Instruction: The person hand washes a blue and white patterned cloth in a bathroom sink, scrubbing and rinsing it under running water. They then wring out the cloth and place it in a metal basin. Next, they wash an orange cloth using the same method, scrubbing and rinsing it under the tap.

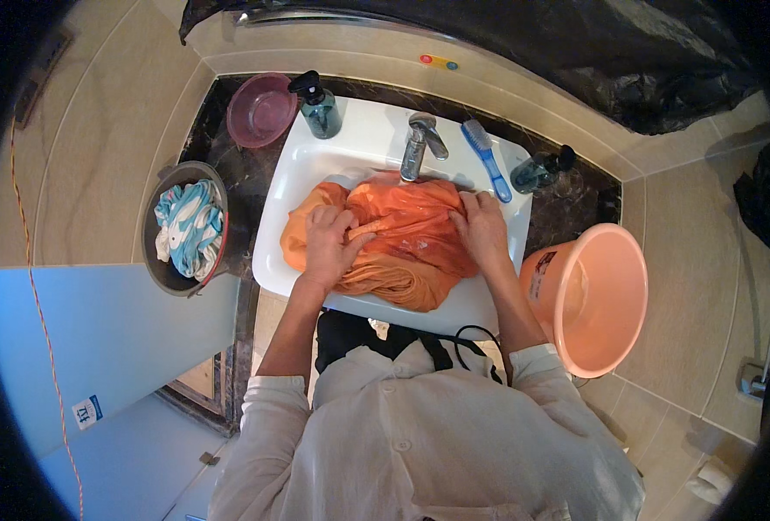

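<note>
A wet orange garment point(404, 215) lies bunched in the white washbasin point(274, 254), with its lighter, folded part towards me. My left hand point(329, 241) grips the fabric on the left side, where a raised fold runs between thumb and fingers. On the right, my right hand point(482, 225) holds the garment's edge, thumb and fingers bent onto the cloth. Small whitish patches, perhaps suds, show on the darker wet part. The chrome faucet point(414, 153) stands just behind the garment, its spout over it. The basin's bottom is hidden under the cloth.
A blue scrubbing brush point(489, 163) and a pump bottle point(320, 114) rest on the basin's rim. Another bottle point(538, 172) stands right. Left are a purple bowl point(261, 111) and a dark bucket point(157, 260) holding blue-and-white cloth point(193, 228). A peach bucket point(603, 306) stands by my right arm.
</note>
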A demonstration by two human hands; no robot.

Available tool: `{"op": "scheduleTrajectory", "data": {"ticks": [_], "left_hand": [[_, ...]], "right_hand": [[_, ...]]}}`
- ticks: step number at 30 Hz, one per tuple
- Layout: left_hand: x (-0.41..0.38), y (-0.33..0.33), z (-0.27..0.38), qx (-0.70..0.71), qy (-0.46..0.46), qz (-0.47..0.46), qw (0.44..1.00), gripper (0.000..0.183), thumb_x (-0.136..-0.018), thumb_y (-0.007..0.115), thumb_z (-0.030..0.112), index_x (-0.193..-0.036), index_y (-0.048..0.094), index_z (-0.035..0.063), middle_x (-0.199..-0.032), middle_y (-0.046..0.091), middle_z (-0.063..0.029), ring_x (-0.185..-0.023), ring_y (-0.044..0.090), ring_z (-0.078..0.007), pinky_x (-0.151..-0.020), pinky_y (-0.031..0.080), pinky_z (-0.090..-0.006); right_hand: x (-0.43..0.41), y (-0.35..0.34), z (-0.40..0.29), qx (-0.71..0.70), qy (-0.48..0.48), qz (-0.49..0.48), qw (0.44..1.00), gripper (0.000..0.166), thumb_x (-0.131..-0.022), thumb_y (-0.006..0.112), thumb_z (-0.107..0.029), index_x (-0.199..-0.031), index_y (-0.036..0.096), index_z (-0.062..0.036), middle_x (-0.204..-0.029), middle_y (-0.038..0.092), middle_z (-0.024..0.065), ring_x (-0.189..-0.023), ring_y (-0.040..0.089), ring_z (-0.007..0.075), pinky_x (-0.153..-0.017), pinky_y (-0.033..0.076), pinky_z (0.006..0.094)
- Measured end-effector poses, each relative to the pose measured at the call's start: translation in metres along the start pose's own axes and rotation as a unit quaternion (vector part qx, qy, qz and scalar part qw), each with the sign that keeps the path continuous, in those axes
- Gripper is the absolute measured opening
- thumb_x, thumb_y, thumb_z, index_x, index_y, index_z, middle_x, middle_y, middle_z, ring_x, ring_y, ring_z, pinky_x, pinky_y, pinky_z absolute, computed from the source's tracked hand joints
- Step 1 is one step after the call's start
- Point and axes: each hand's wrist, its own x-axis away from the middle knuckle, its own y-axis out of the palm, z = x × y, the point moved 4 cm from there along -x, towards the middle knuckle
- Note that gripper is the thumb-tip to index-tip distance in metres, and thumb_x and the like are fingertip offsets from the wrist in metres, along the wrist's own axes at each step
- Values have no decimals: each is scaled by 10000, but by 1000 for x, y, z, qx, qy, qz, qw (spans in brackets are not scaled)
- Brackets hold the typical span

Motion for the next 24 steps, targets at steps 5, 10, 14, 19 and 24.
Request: {"op": "scheduleTrajectory", "data": {"ticks": [5,10,14,19,24], "left_hand": [[12,-3,-7,127,-75,45,988,225,-738,788,150,-850,612,64,-815,557,-79,-896,526,-290,-846,415,-410],[33,-27,-25,11,-144,198,969,313,-801,743,74,-1070,586,45,-1007,562,-100,-916,547,-243,-816,469,-344],[56,-31,-50,-32,-198,229,952,373,-814,754,144,-1101,550,23,-1013,558,-116,-949,553,-256,-843,462,-358],[105,-7,-70,300,-413,196,837,428,-855,755,264,-1128,510,44,-924,628,-103,-788,612,-217,-703,501,-320],[85,19,-39,533,-471,29,703,524,-926,631,435,-1258,474,62,-1081,633,-146,-925,671,-226,-761,581,-354]], "right_hand": [[6,9,-38,-54,-57,10,997,407,-823,718,-234,-1159,600,-39,-1029,610,162,-1005,580,351,-930,447,449],[32,32,-97,-231,-79,-291,925,393,-853,672,-341,-1066,621,-14,-1015,634,183,-964,612,341,-861,488,438],[56,77,-90,-330,-50,-325,885,288,-882,651,-296,-934,656,-13,-829,654,131,-803,650,290,-756,520,393],[21,15,-72,-611,98,-257,743,189,-916,652,-170,-990,673,3,-860,664,43,-843,632,129,-750,509,281],[16,-44,-69,-715,210,-151,649,210,-919,655,-159,-1032,674,17,-915,662,10,-898,613,94,-809,482,251]]}}
